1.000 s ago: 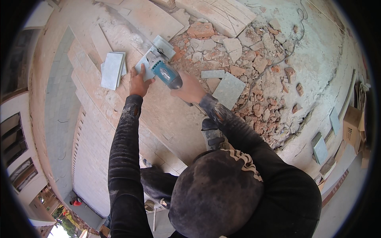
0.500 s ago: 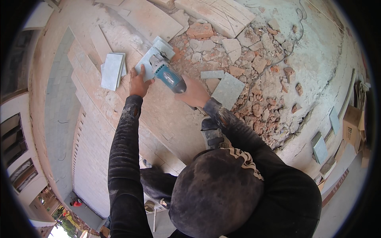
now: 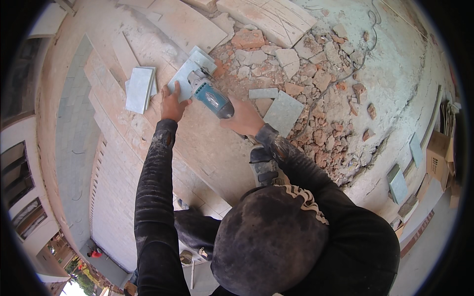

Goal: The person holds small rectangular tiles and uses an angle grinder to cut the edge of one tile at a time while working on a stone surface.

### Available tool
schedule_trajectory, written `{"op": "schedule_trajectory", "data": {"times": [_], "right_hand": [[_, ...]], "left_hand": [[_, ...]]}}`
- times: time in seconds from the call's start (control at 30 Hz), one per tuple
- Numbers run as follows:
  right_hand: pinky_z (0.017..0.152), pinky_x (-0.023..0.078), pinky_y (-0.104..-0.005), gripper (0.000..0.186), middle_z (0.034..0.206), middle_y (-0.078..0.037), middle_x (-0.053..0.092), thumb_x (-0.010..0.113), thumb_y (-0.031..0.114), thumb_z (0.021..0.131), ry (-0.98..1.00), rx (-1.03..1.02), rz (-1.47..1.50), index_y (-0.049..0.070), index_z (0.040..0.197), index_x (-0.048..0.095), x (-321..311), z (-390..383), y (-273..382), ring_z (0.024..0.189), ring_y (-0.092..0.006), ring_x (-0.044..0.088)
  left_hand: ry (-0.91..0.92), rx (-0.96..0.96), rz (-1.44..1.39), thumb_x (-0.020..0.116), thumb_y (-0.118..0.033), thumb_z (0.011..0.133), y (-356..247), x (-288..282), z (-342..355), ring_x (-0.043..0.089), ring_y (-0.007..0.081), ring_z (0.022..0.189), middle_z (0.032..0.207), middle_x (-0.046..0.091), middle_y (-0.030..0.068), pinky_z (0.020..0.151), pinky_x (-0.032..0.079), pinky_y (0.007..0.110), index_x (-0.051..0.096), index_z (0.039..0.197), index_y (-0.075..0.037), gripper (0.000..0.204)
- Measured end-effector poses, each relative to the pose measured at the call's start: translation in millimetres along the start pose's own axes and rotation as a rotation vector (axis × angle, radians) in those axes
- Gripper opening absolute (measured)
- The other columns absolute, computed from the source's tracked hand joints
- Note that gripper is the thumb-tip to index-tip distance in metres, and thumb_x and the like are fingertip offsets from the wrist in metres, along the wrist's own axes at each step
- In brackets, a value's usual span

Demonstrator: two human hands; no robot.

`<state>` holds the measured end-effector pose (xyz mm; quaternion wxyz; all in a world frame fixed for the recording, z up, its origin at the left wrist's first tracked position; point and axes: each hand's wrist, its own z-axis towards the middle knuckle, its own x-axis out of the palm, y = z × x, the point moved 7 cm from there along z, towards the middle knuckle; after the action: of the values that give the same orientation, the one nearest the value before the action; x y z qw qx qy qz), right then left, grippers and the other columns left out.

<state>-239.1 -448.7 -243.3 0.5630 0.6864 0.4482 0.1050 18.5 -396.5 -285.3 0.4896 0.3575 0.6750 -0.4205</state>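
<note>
In my right hand (image 3: 245, 117) is the rear of a teal and black angle grinder (image 3: 211, 97), its metal head low over a pale grey-green tile (image 3: 180, 84). The cutting disc is hard to make out. My left hand (image 3: 173, 104) rests at the near-left edge of that tile, fingers spread and thumb reaching toward the grinder. Another tile piece (image 3: 203, 59) lies against the far end of the tile. To the left of my left hand sits a small stack of similar tiles (image 3: 139, 90).
Broken brick and concrete rubble (image 3: 326, 128) spreads to the right, with a cable (image 3: 345, 76) across it. Loose tiles (image 3: 285, 113) lie beside my right hand. Larger slabs (image 3: 269, 19) are at the far side. A cardboard box (image 3: 437, 155) stands far right; my shoe (image 3: 266, 165) is below.
The grinder and my right hand have shifted very slightly toward me and to the right. My left hand stays on the tile.
</note>
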Motion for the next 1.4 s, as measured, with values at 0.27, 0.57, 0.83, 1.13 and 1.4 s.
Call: {"op": "schedule_trajectory", "data": {"times": [0.27,0.57,0.83,1.13,1.4], "right_hand": [[0.075,0.051,-0.0462,0.059,0.089,-0.026,0.066,0.073,0.029,0.067,-0.003,-0.017,-0.014,-0.004,0.112,0.054,0.8,8.0,1.1,0.085,-0.0424,0.065],[0.077,0.051,-0.0454,0.062,0.093,-0.026,0.066,0.073,0.033,0.068,0.041,0.002,-0.043,-0.003,0.115,0.055,1.4,20.1,4.8,0.088,-0.0419,0.065],[0.078,0.051,-0.0443,0.06,0.094,-0.026,0.066,0.073,0.033,0.068,0.029,0.007,-0.038,-0.002,0.113,0.056,4.4,32.7,10.1,0.09,-0.0403,0.065],[0.077,0.051,-0.0459,0.056,0.092,-0.024,0.066,0.074,0.032,0.066,-0.003,-0.022,-0.014,0.0,0.108,0.056,12.4,52.0,15.4,0.089,-0.0412,0.065],[0.077,0.051,-0.045,0.056,0.093,-0.023,0.066,0.075,0.035,0.066,-0.028,-0.041,-0.092,-0.002,0.105,0.057,19.1,74.7,20.3,0.089,-0.0399,0.066]], "left_hand": [[-0.005,-0.001,0.001,0.081,-0.031,0.075,-1.1,0.0,-0.6,0.034,0.0552,0.134,0.146,0.03,0.0361,0.107,0.04,0.049,0.039,0.149,-0.011,0.088],[-0.005,-0.001,-0.008,0.082,-0.03,0.074,-2.2,0.3,-0.6,0.034,0.0556,0.134,0.147,0.029,0.0371,0.109,0.038,0.049,0.04,0.148,-0.01,0.087],[-0.008,0.002,-0.036,0.082,-0.03,0.074,-3.6,-1.6,-0.9,0.033,0.0551,0.135,0.147,0.029,0.0374,0.109,0.038,0.05,0.04,0.148,-0.01,0.087],[0.008,0.009,-0.025,0.082,-0.03,0.074,-3.8,-3.2,-2.0,0.033,0.0553,0.135,0.146,0.029,0.0386,0.108,0.039,0.05,0.039,0.148,-0.009,0.088],[0.011,-0.007,-0.028,0.082,-0.03,0.074,-5.1,-3.4,-2.2,0.033,0.0556,0.135,0.147,0.029,0.0378,0.108,0.039,0.05,0.041,0.147,-0.009,0.086]]}}
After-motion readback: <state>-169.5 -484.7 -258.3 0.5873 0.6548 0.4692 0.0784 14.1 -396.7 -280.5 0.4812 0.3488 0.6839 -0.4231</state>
